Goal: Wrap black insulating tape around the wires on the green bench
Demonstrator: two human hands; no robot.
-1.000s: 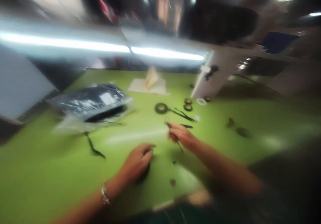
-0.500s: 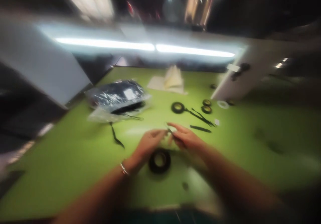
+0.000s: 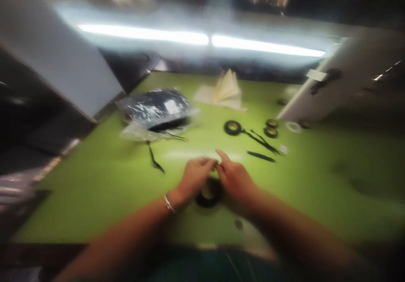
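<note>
My left hand [image 3: 196, 175] and my right hand [image 3: 238, 181] meet over the green table, fingertips close together. Both are closed in a pinch, thumbs and fingers bent inward. A small dark piece seems to sit between the fingertips; blur and the fingers hide its kind. My right index finger points up and away. Just beneath the hands lies a large black tape roll [image 3: 207, 203], partly covered by them. To the right of the hands is a slim black stick-like object [image 3: 261, 156]. A short black strip [image 3: 155, 159] rests on the left.
A clear plastic bag [image 3: 148, 109] of dark goods lies back left. An open booklet [image 3: 228, 92] stands behind. Back right are a black tape roll [image 3: 232, 127], thin black cables [image 3: 261, 142], small rolls [image 3: 271, 132] and a white ring [image 3: 293, 127]. Side panels flank the green table [image 3: 110, 197].
The view has tilted down and shifted left, so the table items appear higher and further right. My hands stay together, and my right hand has turned, its fingers curled in more.
</note>
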